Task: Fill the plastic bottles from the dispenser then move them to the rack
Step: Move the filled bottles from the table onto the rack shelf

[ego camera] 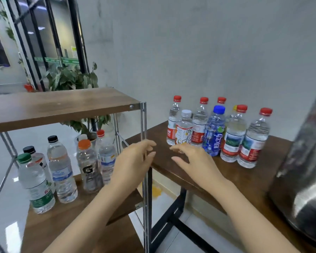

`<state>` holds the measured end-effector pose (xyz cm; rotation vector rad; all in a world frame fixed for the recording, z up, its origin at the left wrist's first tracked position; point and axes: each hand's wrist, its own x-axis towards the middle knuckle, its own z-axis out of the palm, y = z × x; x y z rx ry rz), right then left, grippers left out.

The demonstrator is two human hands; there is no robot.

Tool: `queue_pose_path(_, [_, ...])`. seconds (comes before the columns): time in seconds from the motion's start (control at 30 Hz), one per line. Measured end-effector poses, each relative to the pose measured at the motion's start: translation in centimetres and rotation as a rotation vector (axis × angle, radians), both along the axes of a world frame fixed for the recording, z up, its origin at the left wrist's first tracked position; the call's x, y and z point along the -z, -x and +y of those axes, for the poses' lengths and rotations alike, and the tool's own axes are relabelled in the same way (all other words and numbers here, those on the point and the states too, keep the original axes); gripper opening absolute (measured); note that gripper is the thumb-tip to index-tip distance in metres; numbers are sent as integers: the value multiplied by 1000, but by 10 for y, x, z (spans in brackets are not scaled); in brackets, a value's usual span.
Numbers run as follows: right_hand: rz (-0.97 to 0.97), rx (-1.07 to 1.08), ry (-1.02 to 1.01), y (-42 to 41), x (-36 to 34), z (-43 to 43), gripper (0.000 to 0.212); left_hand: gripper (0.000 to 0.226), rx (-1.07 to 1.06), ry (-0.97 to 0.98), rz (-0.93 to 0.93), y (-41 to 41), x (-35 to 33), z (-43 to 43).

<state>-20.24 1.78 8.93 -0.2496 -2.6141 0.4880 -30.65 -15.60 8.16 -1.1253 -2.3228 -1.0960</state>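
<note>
Several capped plastic bottles stand in a cluster on the dark wooden table (244, 181) at the right, among them a blue one (214, 136) and a white-capped one with an orange label (183, 132). Several more bottles stand on the rack's lower shelf (66, 216), including a green-capped one (35, 183) and an orange-capped one (88, 168). My left hand (133, 161) hovers by the rack's metal post (144, 125), fingers relaxed and holding nothing. Just in front of the table's bottles my right hand (190, 161) is spread, also holding nothing. The steel dispenser (305, 170) fills the right edge.
The rack's top shelf (62, 106) is bare wood. A potted plant (75, 79) stands behind the rack, against glass doors. A grey wall runs behind the table. Between rack and table a narrow gap opens down to the tiled floor (162, 198).
</note>
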Motion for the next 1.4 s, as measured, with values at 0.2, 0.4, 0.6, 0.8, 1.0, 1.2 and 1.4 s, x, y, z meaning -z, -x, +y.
queue_pose_path(0.2, [83, 226, -11, -17, -30, 65, 35, 28, 123, -19, 48, 5, -32, 82])
queue_pose_path(0.4, [78, 381, -127, 7, -48, 119, 43, 30, 178, 18, 107, 44, -49, 161])
queue_pose_path(0.6, [-1, 491, -250, 51, -46, 152, 75, 51, 85, 216, 106, 93, -37, 218])
queue_pose_path(0.8, [-62, 537, -276, 80, -32, 173, 86, 69, 19, 272, 156, 103, -20, 237])
queue_pose_path(1.0, [149, 503, -193, 78, -20, 174, 79, 70, 38, 132, 193, 101, -3, 231])
queue_pose_path(1.2, [223, 433, 44, 74, -5, 166, 89, 88, 118, 40, -49, 89, 16, 225])
queue_pose_path(1.4, [167, 392, -4, 74, 5, 162, 96, 86, 245, -81, -109, 73, 20, 223])
